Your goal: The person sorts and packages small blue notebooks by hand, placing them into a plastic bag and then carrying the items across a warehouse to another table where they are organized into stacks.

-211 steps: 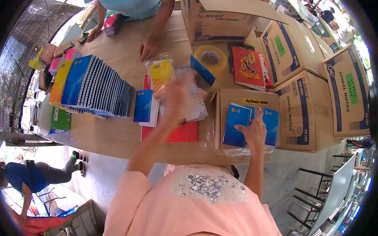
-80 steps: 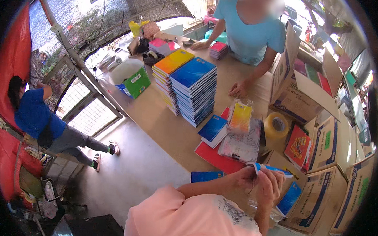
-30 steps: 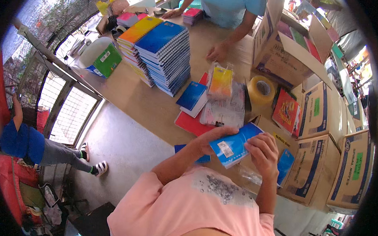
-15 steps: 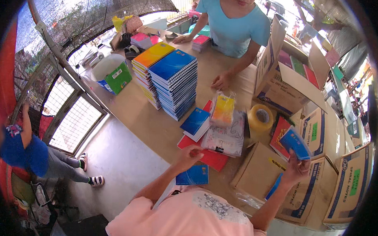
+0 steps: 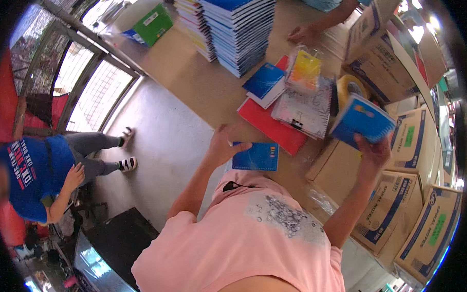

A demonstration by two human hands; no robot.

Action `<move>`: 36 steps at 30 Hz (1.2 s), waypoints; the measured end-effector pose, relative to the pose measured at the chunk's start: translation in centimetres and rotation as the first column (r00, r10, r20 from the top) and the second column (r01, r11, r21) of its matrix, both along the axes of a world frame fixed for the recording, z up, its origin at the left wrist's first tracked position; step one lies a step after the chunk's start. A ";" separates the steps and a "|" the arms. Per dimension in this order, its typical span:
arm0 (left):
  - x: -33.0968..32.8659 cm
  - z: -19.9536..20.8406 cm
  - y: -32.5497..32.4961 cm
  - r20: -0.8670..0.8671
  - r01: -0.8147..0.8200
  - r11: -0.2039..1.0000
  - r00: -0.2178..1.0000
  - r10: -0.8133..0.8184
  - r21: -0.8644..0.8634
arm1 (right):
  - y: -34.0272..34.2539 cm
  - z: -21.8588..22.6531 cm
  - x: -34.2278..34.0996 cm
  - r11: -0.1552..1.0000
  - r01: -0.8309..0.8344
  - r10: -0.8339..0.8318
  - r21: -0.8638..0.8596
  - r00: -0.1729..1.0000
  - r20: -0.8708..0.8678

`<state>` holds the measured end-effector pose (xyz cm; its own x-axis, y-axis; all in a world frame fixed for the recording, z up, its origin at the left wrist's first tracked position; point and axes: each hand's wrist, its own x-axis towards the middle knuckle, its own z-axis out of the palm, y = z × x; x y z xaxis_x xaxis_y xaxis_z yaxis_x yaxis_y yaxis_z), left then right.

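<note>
Blue spiral-bound paper notebook (image 5: pixel 361 118) is in the air, above a brown cardboard carton (image 5: pixel 342 168) at the right part of the near edge of the brown tabletop (image 5: pixel 190 83). The right hand (image 5: pixel 373 150) is closed on its lower edge, with one digit showing on the cover; probably this low hold is chosen so that the cover stays visible. The other fingers are mostly hidden.

The left hand (image 5: pixel 227 146) is curved, its thumb lying over the upper left corner of a second blue rectangular notebook (image 5: pixel 257 158). I cannot tell whether it presses or pinches it. This notebook lies flat at the near edge, just before the body, perhaps to be within short reach.

Further in, a red flat notebook (image 5: pixel 276 126) lies under a grey-white patterned notebook (image 5: pixel 307 110), and a yellow notepad in clear plastic (image 5: pixel 305 69) rests on top. The tall stack of blue notebooks (image 5: pixel 242 35) stands behind, maybe squared to save room.

Left of these, a bare strip follows the near edge and gives room for moving. On the right, the cardboard boxes (image 5: pixel 382 207) make the space narrow.
</note>
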<state>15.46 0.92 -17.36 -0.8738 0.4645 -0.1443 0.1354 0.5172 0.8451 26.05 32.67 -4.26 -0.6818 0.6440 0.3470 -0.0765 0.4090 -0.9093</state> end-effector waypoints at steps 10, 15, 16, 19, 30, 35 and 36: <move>-4.8 -0.7 -2.9 0.631 -0.639 0.474 0.749 0.203 0.606 | -15.8 -9.6 -20.7 0.633 -0.758 0.744 -0.157 0.541 0.391; -8.9 -5.0 -3.8 0.389 -0.690 0.541 0.721 0.573 0.481 | -18.1 -12.3 -20.7 0.616 -0.727 0.530 0.304 0.668 0.522; -9.5 -5.9 -4.2 0.092 -0.639 0.709 0.758 0.645 0.298 | -17.7 -12.1 -19.4 0.578 -0.695 0.486 0.429 0.715 0.503; -9.2 -7.9 -5.2 -0.322 -0.627 0.779 0.734 0.599 0.020 | -17.8 -5.9 -14.1 0.423 -0.906 0.373 0.034 0.208 0.904; -5.8 -1.9 -0.1 -0.634 -0.723 0.674 0.595 0.494 -0.154 | -15.4 -12.8 -5.4 0.357 -0.848 0.177 0.391 0.473 0.863; -0.2 0.9 1.5 0.315 -0.521 0.576 0.849 0.424 0.630 | -9.7 -10.4 -5.0 0.771 -0.526 0.631 -0.359 0.707 0.319; 0.7 -0.1 2.0 0.441 -0.476 0.614 0.870 0.223 0.629 | -9.2 -9.3 -5.0 0.768 -0.526 0.634 -0.367 0.706 0.316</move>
